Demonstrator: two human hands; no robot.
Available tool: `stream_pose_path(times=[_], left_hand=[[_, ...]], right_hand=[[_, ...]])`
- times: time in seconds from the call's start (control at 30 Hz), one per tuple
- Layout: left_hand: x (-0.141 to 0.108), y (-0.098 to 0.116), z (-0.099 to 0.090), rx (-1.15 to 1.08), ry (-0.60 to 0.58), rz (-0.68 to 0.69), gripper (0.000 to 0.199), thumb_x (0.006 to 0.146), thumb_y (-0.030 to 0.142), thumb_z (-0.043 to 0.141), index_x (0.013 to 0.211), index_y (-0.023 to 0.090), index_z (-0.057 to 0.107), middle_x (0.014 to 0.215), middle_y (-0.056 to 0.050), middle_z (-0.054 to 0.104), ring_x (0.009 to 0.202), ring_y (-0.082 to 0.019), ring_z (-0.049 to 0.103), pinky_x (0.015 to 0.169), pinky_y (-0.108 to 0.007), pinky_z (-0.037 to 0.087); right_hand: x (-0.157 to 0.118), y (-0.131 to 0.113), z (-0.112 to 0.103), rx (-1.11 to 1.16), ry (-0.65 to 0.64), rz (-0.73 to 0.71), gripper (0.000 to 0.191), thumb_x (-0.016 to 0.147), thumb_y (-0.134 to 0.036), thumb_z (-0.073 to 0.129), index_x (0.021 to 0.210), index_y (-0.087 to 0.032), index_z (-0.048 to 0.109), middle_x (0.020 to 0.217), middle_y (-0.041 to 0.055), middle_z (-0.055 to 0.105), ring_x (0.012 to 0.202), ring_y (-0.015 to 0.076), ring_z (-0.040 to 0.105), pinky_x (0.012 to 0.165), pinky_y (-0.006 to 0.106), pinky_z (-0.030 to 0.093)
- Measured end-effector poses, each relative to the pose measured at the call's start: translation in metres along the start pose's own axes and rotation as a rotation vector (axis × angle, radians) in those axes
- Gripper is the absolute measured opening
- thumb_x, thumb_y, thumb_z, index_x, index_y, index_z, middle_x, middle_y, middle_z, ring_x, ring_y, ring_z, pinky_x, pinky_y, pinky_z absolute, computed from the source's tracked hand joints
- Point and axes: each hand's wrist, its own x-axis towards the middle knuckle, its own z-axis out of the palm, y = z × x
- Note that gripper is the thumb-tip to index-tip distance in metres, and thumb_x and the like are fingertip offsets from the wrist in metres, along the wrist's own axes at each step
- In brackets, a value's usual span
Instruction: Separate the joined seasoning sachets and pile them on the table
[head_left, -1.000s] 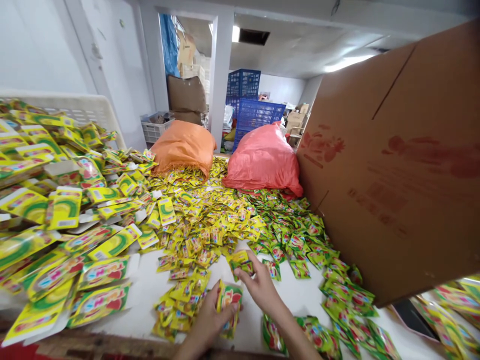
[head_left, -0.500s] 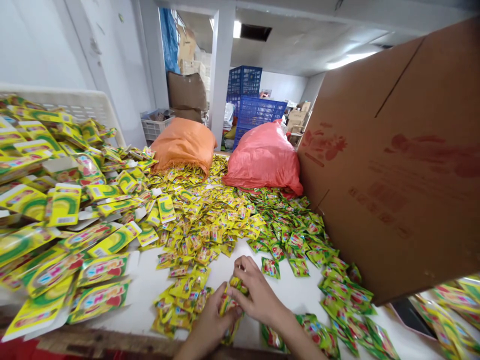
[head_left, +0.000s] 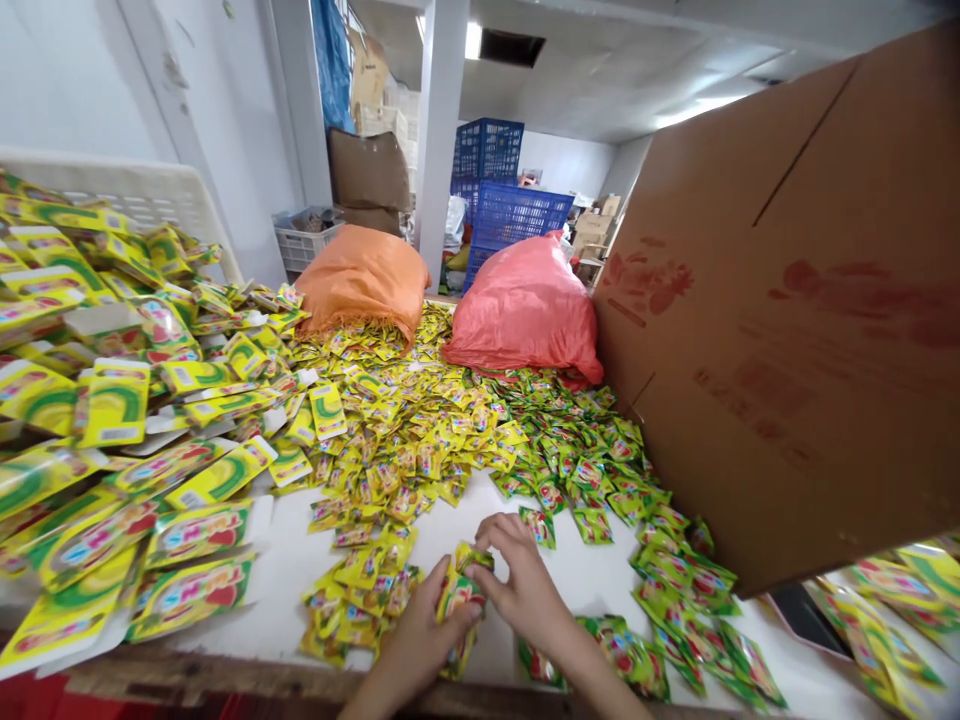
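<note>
Near the front edge of the white table [head_left: 289,545], my left hand [head_left: 427,625] is closed around a small yellow and green box [head_left: 454,592] that stands tilted up. My right hand [head_left: 517,575] pinches a small packet [head_left: 474,557] at the top end of that box. Yellow packets [head_left: 360,585] lie in a heap just left of my left hand. Green packets [head_left: 622,655] lie to the right of my right forearm, and a few more [head_left: 538,525] sit beyond my right hand.
Flattened and folded yellow boxes [head_left: 116,400] pile up on the left before a white crate [head_left: 172,200]. An orange sack [head_left: 367,275] and a red sack [head_left: 525,305] stand at the back. A big cardboard box [head_left: 787,330] leans at right, with a phone [head_left: 810,617] below.
The packet in my right hand now sits at the box's open top, and the box shows more upright in my left hand. The whole view has shifted slightly.
</note>
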Motion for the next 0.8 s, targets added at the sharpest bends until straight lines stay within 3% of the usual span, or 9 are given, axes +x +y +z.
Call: stream_pose_path(times=[0.13,0.23,0.3,0.4,0.5,0.57,0.67,0.8], left_hand=[[-0.002,0.004,0.001,-0.041,-0.033,0.067,0.054,0.067,0.034,0.065,0.118,0.019,0.053,0.124,-0.008,0.055,0.120,-0.029,0.042,0.102,-0.037,0.030],[0.000,0.007,0.001,-0.069,0.001,0.101,0.048,0.066,0.032,0.065,0.111,0.017,0.056,0.117,-0.009,0.060,0.113,-0.028,0.048,0.098,-0.035,0.035],[0.003,0.010,0.000,-0.092,0.018,0.115,0.044,0.068,0.035,0.064,0.106,0.016,0.057,0.106,-0.008,0.065,0.102,-0.027,0.054,0.090,-0.034,0.041],[0.006,0.015,0.003,-0.170,-0.028,0.115,0.043,0.071,0.040,0.061,0.104,0.014,0.055,0.092,-0.006,0.067,0.087,-0.024,0.060,0.077,-0.032,0.047],[0.006,0.014,0.008,-0.210,-0.073,0.099,0.044,0.073,0.040,0.060,0.108,0.015,0.051,0.099,-0.008,0.065,0.094,-0.024,0.058,0.083,-0.032,0.045],[0.004,0.011,0.012,-0.220,-0.044,0.120,0.047,0.074,0.039,0.059,0.113,0.017,0.044,0.107,-0.010,0.061,0.101,-0.023,0.056,0.089,-0.033,0.042],[-0.001,0.008,0.012,-0.248,0.009,0.155,0.051,0.076,0.037,0.058,0.117,0.021,0.034,0.101,-0.008,0.060,0.094,-0.021,0.058,0.085,-0.033,0.044],[-0.004,0.010,0.006,-0.186,-0.171,0.159,0.030,0.079,0.034,0.054,0.105,0.020,0.049,0.095,-0.006,0.061,0.087,-0.019,0.060,0.079,-0.029,0.047]], right_hand=[[0.001,-0.007,0.002,0.032,-0.138,-0.021,0.015,0.079,-0.026,0.058,0.065,-0.020,0.057,0.101,0.0031,0.057,0.102,0.0219,0.046,0.087,0.038,0.035],[-0.005,-0.009,0.005,0.070,-0.197,-0.036,0.015,0.080,-0.030,0.055,0.070,-0.022,0.061,0.115,0.0053,0.052,0.111,0.0241,0.042,0.091,0.041,0.034],[-0.011,-0.004,0.009,0.152,-0.118,0.000,0.011,0.080,-0.032,0.056,0.084,-0.023,0.061,0.116,0.0064,0.051,0.111,0.0234,0.043,0.092,0.039,0.035],[-0.021,0.008,0.019,0.315,0.056,0.111,0.022,0.080,-0.032,0.055,0.100,-0.023,0.053,0.098,0.0051,0.056,0.094,0.0191,0.052,0.084,0.031,0.042],[-0.034,0.021,0.031,0.418,0.163,0.200,0.023,0.081,-0.033,0.054,0.099,-0.022,0.050,0.086,0.0032,0.056,0.081,0.0172,0.054,0.075,0.028,0.045],[-0.040,0.027,0.036,0.456,0.220,0.241,0.023,0.080,-0.033,0.055,0.099,-0.021,0.049,0.082,0.0024,0.055,0.078,0.0170,0.054,0.073,0.027,0.045],[-0.047,0.032,0.036,0.458,0.260,0.286,0.023,0.077,-0.032,0.059,0.095,-0.021,0.050,0.076,0.0005,0.055,0.072,0.0160,0.053,0.068,0.025,0.044],[-0.049,0.031,0.030,0.383,0.176,0.287,0.016,0.080,-0.033,0.055,0.090,-0.021,0.057,0.077,0.0014,0.060,0.073,0.0169,0.055,0.068,0.025,0.043]])
